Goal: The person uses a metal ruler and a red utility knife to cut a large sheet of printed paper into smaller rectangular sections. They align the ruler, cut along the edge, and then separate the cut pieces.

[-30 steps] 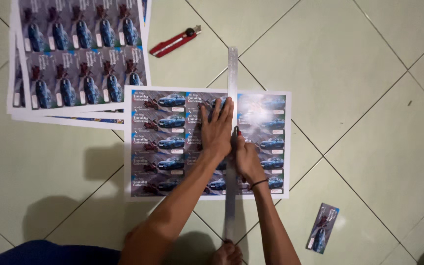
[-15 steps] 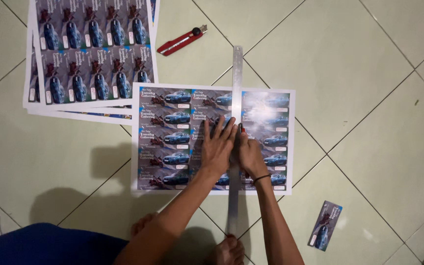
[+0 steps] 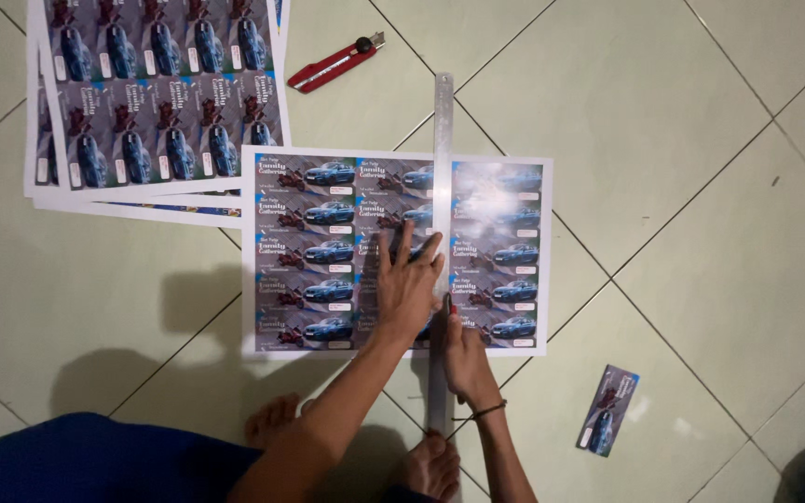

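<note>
- Mid-cut: my left hand [image 3: 409, 291] is spread flat, pinning the metal ruler [image 3: 442, 186] on the printed sheet [image 3: 309, 251] on the floor.
- My right hand [image 3: 463, 354] is closed on a cutter I can barely see, near edge.
- Next pull probably needs steady ruler pressure.

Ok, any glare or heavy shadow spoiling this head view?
Head view: glare washes out the upper right of the printed sheet beside the metal ruler; the person's shadow darkens the floor lower left; left hand and right hand stay sharp.
</note>
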